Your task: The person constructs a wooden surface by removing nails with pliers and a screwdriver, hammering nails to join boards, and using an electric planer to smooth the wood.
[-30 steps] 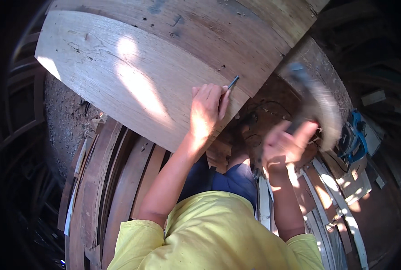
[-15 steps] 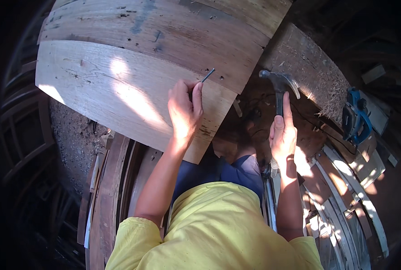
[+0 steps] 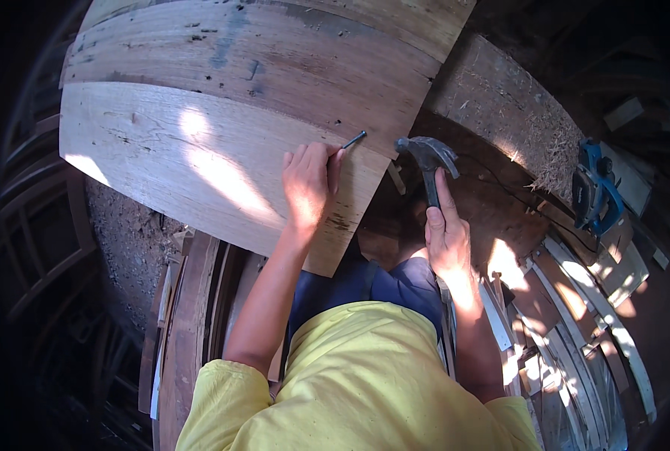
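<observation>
Over the near right part of a wide wooden panel made of joined boards, my left hand is closed. A thin dark nail sticks out from between its thumb and finger, slanting up to the right with the wider end outward. My right hand grips a claw hammer by its dark handle, index finger stretched along it. The hammer's head is just off the panel's right edge, apart from the nail. Small dark holes and marks dot the panel's darker board.
A blue electric planer lies at the right, beside a plank covered with wood shavings. Sunlit wood strips are stacked at the lower right. More long boards stand at the lower left, near gravelly ground.
The hammer has moved left toward the panel, its head tilting over. My left hand has shifted slightly, and the nail now slants lower, more to the right.
</observation>
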The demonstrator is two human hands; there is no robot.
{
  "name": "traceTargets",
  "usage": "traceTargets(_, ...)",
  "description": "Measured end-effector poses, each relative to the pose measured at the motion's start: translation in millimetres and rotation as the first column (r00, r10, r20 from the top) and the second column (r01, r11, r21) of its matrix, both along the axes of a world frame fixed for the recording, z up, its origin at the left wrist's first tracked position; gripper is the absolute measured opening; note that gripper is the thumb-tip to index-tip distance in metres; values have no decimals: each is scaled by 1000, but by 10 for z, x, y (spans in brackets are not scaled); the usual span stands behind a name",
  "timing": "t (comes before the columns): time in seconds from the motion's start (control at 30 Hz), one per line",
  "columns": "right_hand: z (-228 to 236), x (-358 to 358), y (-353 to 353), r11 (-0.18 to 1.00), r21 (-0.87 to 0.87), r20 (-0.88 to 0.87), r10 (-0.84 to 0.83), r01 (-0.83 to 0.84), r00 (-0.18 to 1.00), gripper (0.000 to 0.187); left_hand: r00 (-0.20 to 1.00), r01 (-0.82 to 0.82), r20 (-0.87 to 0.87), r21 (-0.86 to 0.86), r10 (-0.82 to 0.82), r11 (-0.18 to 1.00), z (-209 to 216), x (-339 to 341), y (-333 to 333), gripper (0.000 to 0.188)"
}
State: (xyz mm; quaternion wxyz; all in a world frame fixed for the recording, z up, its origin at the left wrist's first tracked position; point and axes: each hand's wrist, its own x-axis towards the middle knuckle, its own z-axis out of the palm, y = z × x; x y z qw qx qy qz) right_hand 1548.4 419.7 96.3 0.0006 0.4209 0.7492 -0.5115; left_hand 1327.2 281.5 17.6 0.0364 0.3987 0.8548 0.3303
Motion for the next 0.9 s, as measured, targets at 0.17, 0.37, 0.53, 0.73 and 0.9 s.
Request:
traceTargets(0.17, 70, -75, -5, 991, 126, -56, 57, -50, 997, 51, 997, 70, -22, -58, -71, 996, -7, -119, -34, 12)
traceTargets(0.37, -432, 172, -297, 852, 524, -303, 196, -9, 933, 33, 993, 112, -13, -59, -113, 992, 16, -219, -12, 16)
traceTargets(0.53, -52, -527, -62, 909, 337, 44, 245, -245, 969, 54, 990, 140, 0, -52, -140, 989, 54, -216, 7, 17)
traceTargets(0.73, 34, -283, -123, 931, 363, -259, 129, -27, 957, 55, 990, 139, 37, -101, -136, 985, 209, -267, 46, 17)
traceTargets(0.9, 91, -611, 9, 967, 54, 210, 233, -250, 949, 55, 987, 159, 54, -114, -153, 981, 205, -347, 82, 18)
